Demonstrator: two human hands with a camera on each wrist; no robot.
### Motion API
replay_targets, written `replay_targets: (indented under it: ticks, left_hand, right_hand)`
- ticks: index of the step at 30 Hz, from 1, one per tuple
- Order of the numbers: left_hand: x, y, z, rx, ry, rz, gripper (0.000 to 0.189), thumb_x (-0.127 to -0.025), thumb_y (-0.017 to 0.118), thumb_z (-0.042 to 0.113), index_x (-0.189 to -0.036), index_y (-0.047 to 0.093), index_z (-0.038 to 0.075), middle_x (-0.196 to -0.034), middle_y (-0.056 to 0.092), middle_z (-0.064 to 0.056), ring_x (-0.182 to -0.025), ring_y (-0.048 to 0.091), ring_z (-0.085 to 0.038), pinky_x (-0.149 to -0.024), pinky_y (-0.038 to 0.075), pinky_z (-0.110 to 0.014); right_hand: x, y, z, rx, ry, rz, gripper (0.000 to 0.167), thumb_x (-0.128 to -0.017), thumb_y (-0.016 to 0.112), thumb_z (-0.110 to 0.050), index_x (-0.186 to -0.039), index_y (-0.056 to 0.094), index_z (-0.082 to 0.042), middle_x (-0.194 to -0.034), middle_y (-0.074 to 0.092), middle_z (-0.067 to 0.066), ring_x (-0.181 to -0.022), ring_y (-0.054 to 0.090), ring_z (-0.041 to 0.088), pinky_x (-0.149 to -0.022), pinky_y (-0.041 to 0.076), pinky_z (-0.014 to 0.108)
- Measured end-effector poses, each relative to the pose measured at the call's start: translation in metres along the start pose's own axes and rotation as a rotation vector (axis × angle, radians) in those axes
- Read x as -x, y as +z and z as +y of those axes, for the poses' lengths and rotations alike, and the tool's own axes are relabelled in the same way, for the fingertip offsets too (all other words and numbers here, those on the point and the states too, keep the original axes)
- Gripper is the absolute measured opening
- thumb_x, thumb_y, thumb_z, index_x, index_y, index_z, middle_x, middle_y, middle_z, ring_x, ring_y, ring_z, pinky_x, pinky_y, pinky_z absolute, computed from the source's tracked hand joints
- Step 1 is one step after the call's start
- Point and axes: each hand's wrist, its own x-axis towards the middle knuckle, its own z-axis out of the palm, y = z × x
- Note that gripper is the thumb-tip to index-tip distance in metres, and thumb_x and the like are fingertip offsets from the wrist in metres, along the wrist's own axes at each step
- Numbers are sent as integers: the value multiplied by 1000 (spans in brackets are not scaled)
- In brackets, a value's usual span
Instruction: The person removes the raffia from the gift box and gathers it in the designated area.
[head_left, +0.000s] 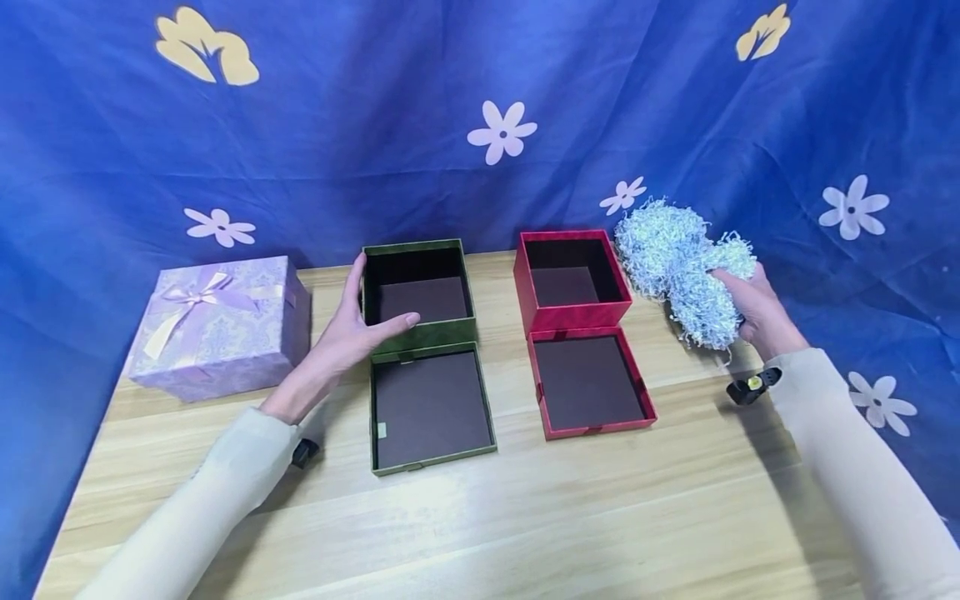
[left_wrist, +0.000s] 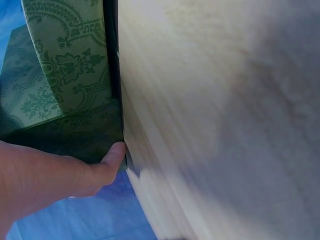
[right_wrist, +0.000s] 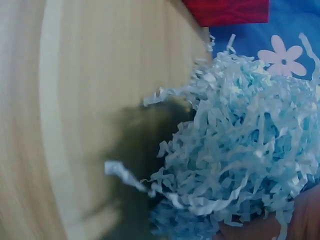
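Note:
My left hand is spread round the left front corner of an uncovered green box. Its thumb lies along the front side and its fingers run up the left side. In the left wrist view a digit touches the patterned green box low down, beside the table edge. At the right, my right hand grips a clump of pale blue shredded paper. More of this shredded paper fills the right wrist view, with loose strands hanging out and the fingers mostly hidden behind it.
In front of the green box lies its upturned lid. A red box stands uncovered beside the shredded paper, with a red lid upturned before it. A lilac gift box with a ribbon bow sits left. Behind hangs a blue curtain.

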Motion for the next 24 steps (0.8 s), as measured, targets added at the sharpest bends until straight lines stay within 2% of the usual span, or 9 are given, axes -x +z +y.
replay_targets:
  ticks: [2,3,4,6,9,14,16,21,24]
  left_hand:
    - [1,0,1,2,2,-1,127,-93,89,42,-172,-11,47,-180,-14,4,-164,-10,-25,-128,5,-67]
    - [1,1,1,1,2,-1,127,-93,89,42,-172,-11,47,-180,-14,3,-164,-10,-26,-128,5,-67]
    - [1,1,2,2,1,-1,127,-93,89,42,-172,-11,48,-181,-14,2,-164,-9,-26,-128,5,-67]
    - [2,1,2,1,-4,-2,127,-93,89,42,-172,-11,48,-181,-14,2,-164,-9,-26,-127,6,-68]
    - [2,0,3,-3,-7,3,127,-93,89,43,-172,-10,50,-181,-13,2,-164,-8,-26,-127,6,-69]
    - [1,0,3,-6,-4,3,126,-93,89,43,-172,-10,50,-181,-13,2,-164,-8,-26,-127,6,-69]
    - [1,0,4,-6,-2,3,126,-93,89,42,-172,-10,49,-181,-13,2,-164,-8,-26,-127,6,-69]
    - [1,0,4,-2,0,9,127,-93,89,42,-172,-9,48,-181,-12,0,-164,-7,-27,-127,6,-68]
    - [2,0,4,1,-3,11,127,-93,89,42,-173,-9,48,-181,-12,0,-164,-7,-27,-127,6,-68]
  right_hand:
    - [-2,1,4,103,57,30,100,-110,64,-34,-175,-10,-23,-180,7,18,-161,19,31,-127,29,45]
    - [-3,1,5,160,85,43,109,-110,63,-42,-171,-26,-23,-180,-14,15,-164,-1,31,-130,14,47]
    - [-4,2,7,191,91,46,112,-109,61,-45,-167,-33,-22,-178,-25,11,-162,-13,28,-130,3,49]
    - [-7,3,10,223,73,39,112,-109,61,-46,-169,-29,-18,-177,-25,12,-162,-15,30,-130,-1,51]
    - [-11,7,13,298,43,32,111,-109,58,-52,-170,-27,-14,-178,-22,15,-163,-12,35,-130,2,54]
    - [-11,14,16,545,-6,93,111,-106,52,-62,-171,-17,-5,-176,-15,30,-161,-1,51,-128,14,65]
    - [-10,16,18,632,-9,118,114,-104,52,-68,-172,-14,-4,-174,-15,35,-160,-4,56,-126,14,71]
    - [-8,20,22,762,-15,166,121,-99,49,-79,-172,-12,-5,-171,-21,36,-156,-19,60,-119,-4,81]
    - [-8,22,22,758,-30,172,122,-98,51,-80,-173,-10,-5,-173,-17,34,-158,-14,57,-120,-3,80]
